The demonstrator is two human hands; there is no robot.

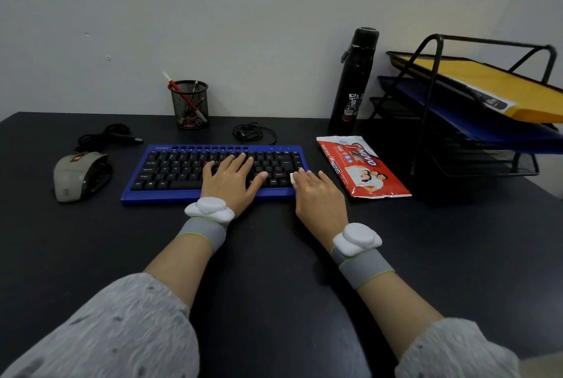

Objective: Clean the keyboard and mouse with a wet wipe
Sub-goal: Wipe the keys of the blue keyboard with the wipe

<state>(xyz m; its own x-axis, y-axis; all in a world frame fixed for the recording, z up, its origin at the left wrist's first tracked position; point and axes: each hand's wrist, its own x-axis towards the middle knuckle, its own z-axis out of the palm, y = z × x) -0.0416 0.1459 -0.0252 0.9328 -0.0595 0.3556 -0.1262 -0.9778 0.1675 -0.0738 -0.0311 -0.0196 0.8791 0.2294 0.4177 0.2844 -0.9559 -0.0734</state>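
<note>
A blue keyboard (pixel 170 170) with black keys lies on the dark desk (pixel 274 256). My left hand (pixel 231 178) rests flat on its middle keys, fingers straight and spread. My right hand (pixel 316 195) is at the keyboard's right end, its fingers curled over a small white wet wipe (pixel 292 178) that shows only at the fingertips. A grey mouse (pixel 77 173) sits to the left of the keyboard, untouched. A red wet wipe pack (pixel 362 166) lies just right of my right hand.
A mesh pen cup (pixel 190 103) and coiled cables (pixel 249 132) stand behind the keyboard. A black bottle (pixel 355 79) is at the back right beside a black wire file tray (pixel 475 103) holding yellow and blue folders. The wall runs along the desk's far edge.
</note>
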